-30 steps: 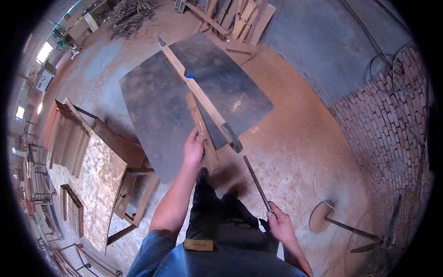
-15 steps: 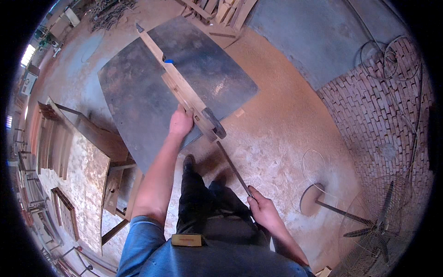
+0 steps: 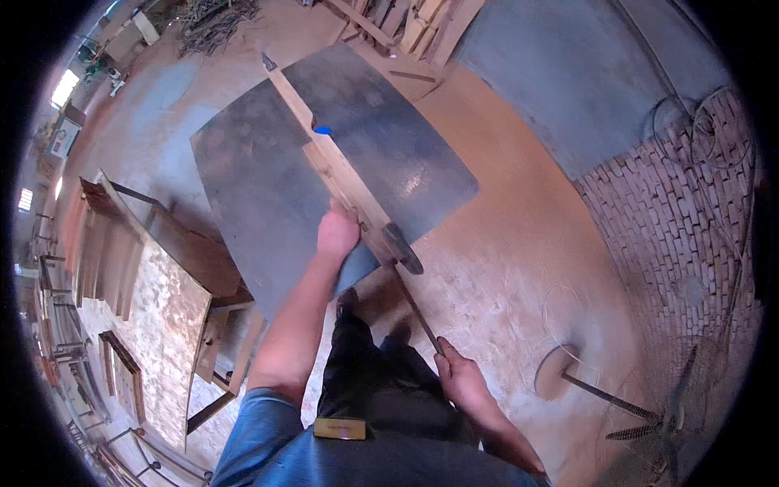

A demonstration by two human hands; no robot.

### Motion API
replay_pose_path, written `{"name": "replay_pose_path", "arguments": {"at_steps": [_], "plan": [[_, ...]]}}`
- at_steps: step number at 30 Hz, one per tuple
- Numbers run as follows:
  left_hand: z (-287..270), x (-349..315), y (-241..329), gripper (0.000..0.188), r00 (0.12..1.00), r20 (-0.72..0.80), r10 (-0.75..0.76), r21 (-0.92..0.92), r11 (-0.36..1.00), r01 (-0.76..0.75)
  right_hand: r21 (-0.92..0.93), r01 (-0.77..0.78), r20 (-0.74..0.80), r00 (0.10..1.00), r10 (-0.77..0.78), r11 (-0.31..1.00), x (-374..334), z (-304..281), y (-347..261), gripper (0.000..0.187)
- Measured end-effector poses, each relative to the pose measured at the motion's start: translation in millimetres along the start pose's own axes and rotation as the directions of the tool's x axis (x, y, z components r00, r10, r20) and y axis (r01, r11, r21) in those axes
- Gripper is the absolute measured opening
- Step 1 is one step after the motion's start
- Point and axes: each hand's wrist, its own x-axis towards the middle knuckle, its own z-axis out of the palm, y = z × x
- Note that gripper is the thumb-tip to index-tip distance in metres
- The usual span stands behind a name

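A long, narrow wooden piece (image 3: 350,177) lies slantwise over a dark flat-topped table (image 3: 260,187). It has a dark pointed far tip, a small blue part (image 3: 323,131) on its side and a dark rounded block (image 3: 403,248) at its near end. My left hand (image 3: 338,230) is closed on its left side towards the near end; part of the fingers is hidden. My right hand (image 3: 464,380), lower right, grips a thin dark rod (image 3: 419,308). The rod's far end reaches the wooden piece's near end; whether they touch I cannot tell.
Left of me stands a worn board structure (image 3: 166,300) with wooden slats. A pedestal fan (image 3: 661,422) with a round base (image 3: 557,372) lies at the lower right. Stacked bricks (image 3: 657,211) are on the right, and timber offcuts (image 3: 422,31) are piled at the back.
The whole view has shifted, so most things sit further right and lower. The rod's far end has come up to the wooden piece's near end. Both hands keep their holds.
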Motion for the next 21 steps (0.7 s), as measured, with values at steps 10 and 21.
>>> {"name": "replay_pose_path", "arguments": {"at_steps": [10, 21], "plan": [[-23, 54, -13, 0.039, 1.0, 0.001, 0.005, 0.015, 1.0, -0.005, -0.045, -0.086, 0.054, 0.995, 0.088, 0.995, 40, -3, -51, 0.045], [-51, 139, -35, 0.036, 0.998, -0.062, 0.0, 0.043, 0.999, 0.002, -0.058, -0.06, 0.002, 0.998, 0.06, 0.997, 103, 4, -112, 0.043]]}}
